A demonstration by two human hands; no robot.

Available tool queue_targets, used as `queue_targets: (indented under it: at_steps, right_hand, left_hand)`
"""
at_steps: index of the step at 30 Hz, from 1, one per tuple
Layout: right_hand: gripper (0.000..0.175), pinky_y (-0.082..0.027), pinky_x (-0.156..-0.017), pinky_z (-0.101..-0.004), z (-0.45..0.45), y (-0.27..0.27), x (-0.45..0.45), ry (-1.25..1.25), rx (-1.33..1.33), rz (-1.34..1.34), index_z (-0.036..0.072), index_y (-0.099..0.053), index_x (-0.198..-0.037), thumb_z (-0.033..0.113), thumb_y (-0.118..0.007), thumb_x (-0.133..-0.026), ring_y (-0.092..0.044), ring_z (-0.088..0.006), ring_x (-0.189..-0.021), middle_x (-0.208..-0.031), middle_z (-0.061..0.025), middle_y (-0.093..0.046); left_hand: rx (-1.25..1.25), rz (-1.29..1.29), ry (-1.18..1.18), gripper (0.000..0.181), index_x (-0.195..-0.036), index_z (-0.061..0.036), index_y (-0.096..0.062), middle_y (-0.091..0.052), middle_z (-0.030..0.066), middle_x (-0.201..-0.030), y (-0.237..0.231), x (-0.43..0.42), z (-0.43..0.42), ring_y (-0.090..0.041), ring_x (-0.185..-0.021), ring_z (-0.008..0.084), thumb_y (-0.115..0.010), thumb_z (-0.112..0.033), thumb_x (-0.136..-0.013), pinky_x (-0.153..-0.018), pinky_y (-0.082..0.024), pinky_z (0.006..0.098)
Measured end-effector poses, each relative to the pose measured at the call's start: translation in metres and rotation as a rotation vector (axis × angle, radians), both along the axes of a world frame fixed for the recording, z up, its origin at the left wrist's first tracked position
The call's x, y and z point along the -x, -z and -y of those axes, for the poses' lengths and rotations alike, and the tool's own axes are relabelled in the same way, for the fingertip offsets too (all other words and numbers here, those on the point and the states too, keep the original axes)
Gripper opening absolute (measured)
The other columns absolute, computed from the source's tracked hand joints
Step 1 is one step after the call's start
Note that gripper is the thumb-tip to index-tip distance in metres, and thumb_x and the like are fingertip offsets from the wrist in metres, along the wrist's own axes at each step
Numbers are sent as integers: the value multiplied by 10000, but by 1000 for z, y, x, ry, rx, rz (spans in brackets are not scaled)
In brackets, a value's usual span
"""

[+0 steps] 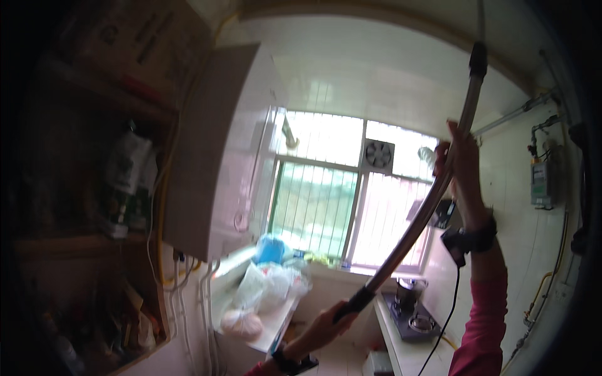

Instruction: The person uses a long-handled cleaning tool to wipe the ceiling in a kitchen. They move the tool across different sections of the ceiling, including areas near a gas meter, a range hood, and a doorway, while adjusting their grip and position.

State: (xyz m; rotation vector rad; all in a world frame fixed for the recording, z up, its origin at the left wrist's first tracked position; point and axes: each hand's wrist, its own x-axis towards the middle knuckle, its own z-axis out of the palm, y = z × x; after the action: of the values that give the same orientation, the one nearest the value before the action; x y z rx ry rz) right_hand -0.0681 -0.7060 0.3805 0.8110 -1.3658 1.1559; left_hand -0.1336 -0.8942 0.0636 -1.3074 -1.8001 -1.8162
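Observation:
A long metal pole (414,225) with dark end pieces slants from low centre up to the upper right. Around its black lower grip, my left hand (327,326) is closed. Higher up, my right hand (461,162) is wrapped about the metal tube. Above the tube's dark upper collar, a thinner rod reaches toward the ceiling; its far end is out of view. Both wrists wear dark bands with small devices, and a black cable hangs from the right one.
Wall cabinet (202,150) and open shelves (89,244) stand left. Plastic bags (268,284) lie on the left counter. A barred window (315,207) with an exhaust fan (378,155) is ahead. At right are a gas stove (409,319) with a pot (410,291), and a gas meter (540,183).

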Motion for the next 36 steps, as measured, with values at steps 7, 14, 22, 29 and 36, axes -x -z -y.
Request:
queue_targets:
  at_steps: [7, 14, 22, 29, 36]
  right_hand:
    - [332, -396, -256, -269, 17, 7, -15, -92, 11, 31, 66, -395, -919, 376, -514, -907, -474, -146, -298, -433, -36, -468]
    - [330, -384, -261, -259, 29, 11, -11, -151, 2, -18, 65, -375, -923, 372, -498, -918, -465, -145, -296, -450, -39, -463]
    - [437, -482, -368, -257, 13, 95, -16, -327, 28, 100, 62, -298, -1243, 251, -523, -919, -542, -160, -408, -678, -96, -542]
    - [283, -320, -276, -239, -84, 163, -44, -449, -84, 440, 52, -389, -1153, 147, -510, -916, -381, -93, -302, -472, 4, -409]
    - [141, -248, -279, -233, -194, 149, -47, -455, -74, 533, 97, -454, -1006, 153, -540, -909, -312, -71, -304, -452, 22, -343]
  left_hand:
    - [91, 70, 15, 319, -1043, -43, -534, -535, 16, -665, -2, -5, 2, -500, -592, 70, -601, -307, -879, -529, -409, 252]
    - [-61, -205, -855, 369, -855, -55, -543, -606, 103, -674, 18, -6, -2, -619, -619, 268, -734, -349, -739, -563, -475, 355]
    - [-165, -119, -360, 281, -867, -57, -582, -585, 104, -639, 90, 3, -37, -592, -566, 249, -718, -269, -743, -537, -462, 350]
    - [-54, 252, 224, 275, -939, -44, -576, -548, 47, -641, 164, -56, -158, -536, -548, 189, -701, -213, -762, -512, -435, 312]
    - [-9, 343, 391, 286, -1011, -31, -569, -512, -11, -643, 168, -66, -263, -480, -531, 129, -683, -157, -781, -488, -408, 274]
